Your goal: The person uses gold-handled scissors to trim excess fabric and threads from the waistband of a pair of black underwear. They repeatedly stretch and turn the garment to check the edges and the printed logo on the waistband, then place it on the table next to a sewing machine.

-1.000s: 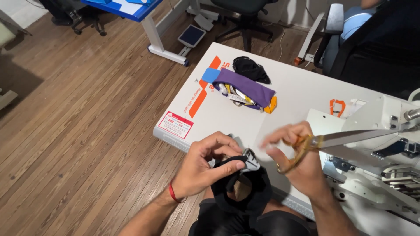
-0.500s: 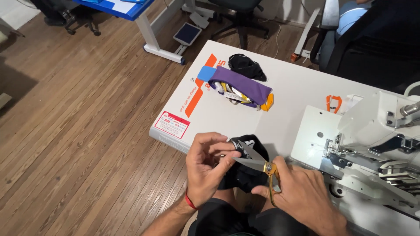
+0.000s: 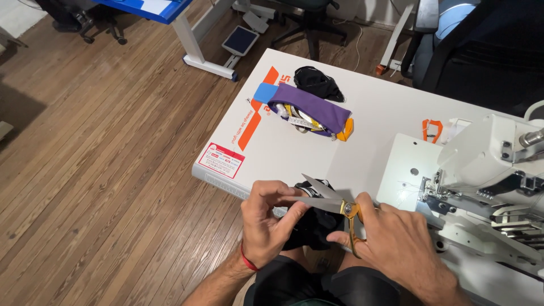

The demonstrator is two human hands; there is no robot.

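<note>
My left hand (image 3: 266, 226) pinches a piece of black fabric (image 3: 311, 226) at the near edge of the white table (image 3: 374, 122). My right hand (image 3: 399, 246) grips gold-handled scissors (image 3: 334, 205); their blades are spread apart and point left over the fabric, close to my left fingers. A red band circles my left wrist. Part of the fabric is hidden under both hands.
A white sewing machine (image 3: 487, 175) stands at the right. Farther back lie a purple pouch (image 3: 309, 110) with mixed items, another black cloth (image 3: 317, 82) and small orange snips (image 3: 432, 129). A dark office chair (image 3: 481, 51) is behind; wooden floor on the left.
My right hand brought the scissors down from beside the machine to the black fabric, and the blades have spread apart. My left hand stayed on the fabric.
</note>
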